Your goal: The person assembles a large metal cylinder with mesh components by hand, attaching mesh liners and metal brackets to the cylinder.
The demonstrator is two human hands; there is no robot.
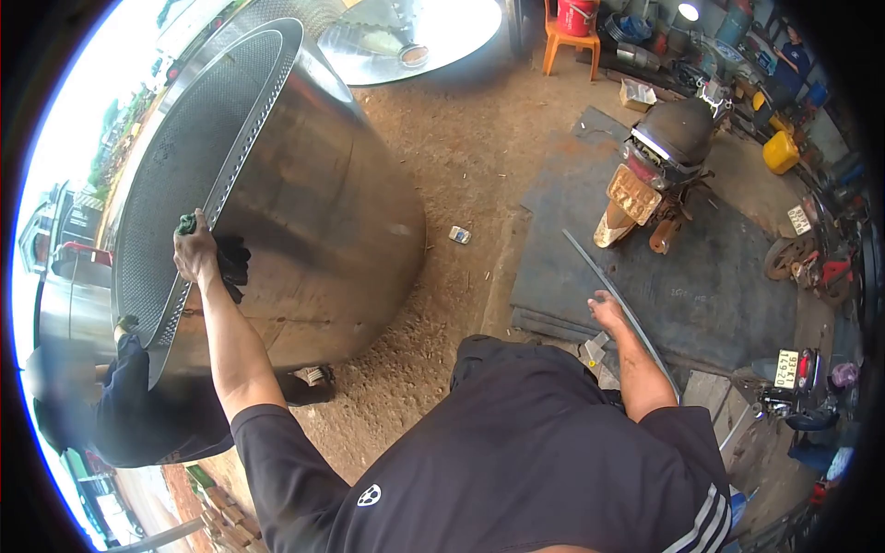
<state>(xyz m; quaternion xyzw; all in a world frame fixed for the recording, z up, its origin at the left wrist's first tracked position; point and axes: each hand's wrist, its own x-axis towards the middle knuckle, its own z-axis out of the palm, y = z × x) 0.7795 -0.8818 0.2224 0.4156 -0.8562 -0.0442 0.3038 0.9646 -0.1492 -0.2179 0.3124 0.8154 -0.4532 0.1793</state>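
Observation:
A large metal drum (332, 212) with a perforated inner wall stands at the left, its rim edged by a strip full of holes. My left hand (196, 251) is closed over that rim, with a dark cloth (233, 267) bunched under the fingers and hanging down the outer side. My right hand (606, 311) hangs low on the right, fingers loosely apart and holding nothing. Close beside it, a long thin metal bar (619, 304) slants over dark sheets. Another person (157, 405) bends at the drum's near left side, one gloved hand (126, 323) at the rim.
Dark metal sheets (737, 313) lie on the ground, with a parked motorbike (659, 166) on them. A round shiny metal piece (461, 37) is at the back, near an orange stool (562, 44). A small packet (459, 235) lies on the dirt. Clutter lines the right wall.

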